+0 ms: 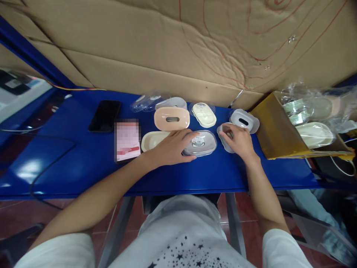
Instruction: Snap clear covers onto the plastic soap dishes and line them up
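My left hand (178,147) grips the left end of an oval clear plastic container (205,145) with a round printed label, thumb and fingers spread around its rim. To the right, my right hand (239,139) is closed on a small pale plastic container (224,143), whose far side is hidden by the fingers. A cream oval tray (152,140) lies partly under my left wrist. Behind it stands a peach oval lid (171,119) with a slot in its middle. A light grey slotted lid (244,121) sits just beyond my right hand.
A cream lid (205,114) and clear plastic covers (147,102) lie at the back. Left are a black phone (104,116) and a second, blurred-screen phone (127,141). An open cardboard box (270,130) with bagged plastic parts stands right. A cardboard wall (139,44) rises behind the blue table (69,149).
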The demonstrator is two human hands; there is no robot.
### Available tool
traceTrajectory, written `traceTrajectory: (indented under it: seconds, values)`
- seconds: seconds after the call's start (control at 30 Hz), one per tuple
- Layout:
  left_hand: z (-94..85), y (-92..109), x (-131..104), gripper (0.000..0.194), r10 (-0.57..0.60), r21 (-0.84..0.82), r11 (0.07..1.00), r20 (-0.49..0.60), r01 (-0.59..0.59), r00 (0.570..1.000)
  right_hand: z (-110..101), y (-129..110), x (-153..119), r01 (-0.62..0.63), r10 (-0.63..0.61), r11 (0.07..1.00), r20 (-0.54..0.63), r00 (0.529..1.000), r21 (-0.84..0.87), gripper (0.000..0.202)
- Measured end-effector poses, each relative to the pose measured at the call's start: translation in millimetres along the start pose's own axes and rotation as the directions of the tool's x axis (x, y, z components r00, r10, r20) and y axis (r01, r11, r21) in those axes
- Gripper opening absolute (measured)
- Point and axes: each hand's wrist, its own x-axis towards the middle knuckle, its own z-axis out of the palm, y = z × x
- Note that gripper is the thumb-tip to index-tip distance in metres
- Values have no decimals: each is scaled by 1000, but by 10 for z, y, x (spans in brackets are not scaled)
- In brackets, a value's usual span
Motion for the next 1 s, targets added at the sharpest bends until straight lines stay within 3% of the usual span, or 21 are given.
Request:
traceTrajectory:
  seconds: [0.13, 0.23, 0.33, 0.47, 0.57, 0.77, 1.0]
  values:
    - [-9, 14, 4, 80, -13, 15, 1000, 13, 13, 1000, -24, -6, -54, -4, 11, 995, 61, 998, -104, 56]
    - [-3, 10, 6, 79, -19, 18, 1000, 11, 18, 1000, -6, -61, -75, 70, -72, 997, 87, 994, 22, 47]
    - [7, -4, 1, 79, -16, 15, 1000, 7, 16, 1000, -3, -104, -61, 84, -88, 982, 21, 996, 167, 44]
    - [6, -19, -8, 79, 0, 2, 1000, 8, 0, 1000, -50, -56, -6, 28, 6, 974, -149, 989, 226, 51]
    - [-1, -16, -11, 79, -3, -5, 1000, 12, 3, 1000, -60, 68, 57, 40, -3, 987, -232, 973, 154, 48]
    - [31, -14, -14, 80, -1, 29, 1000, -4, 1, 1000, 46, 308, 205, 95, -105, 994, -217, 970, -55, 38]
    - [60, -1, -20, 75, 9, 88, 996, -65, -3, 998, -44, 406, 140, -72, 55, 996, -300, 952, -46, 31]
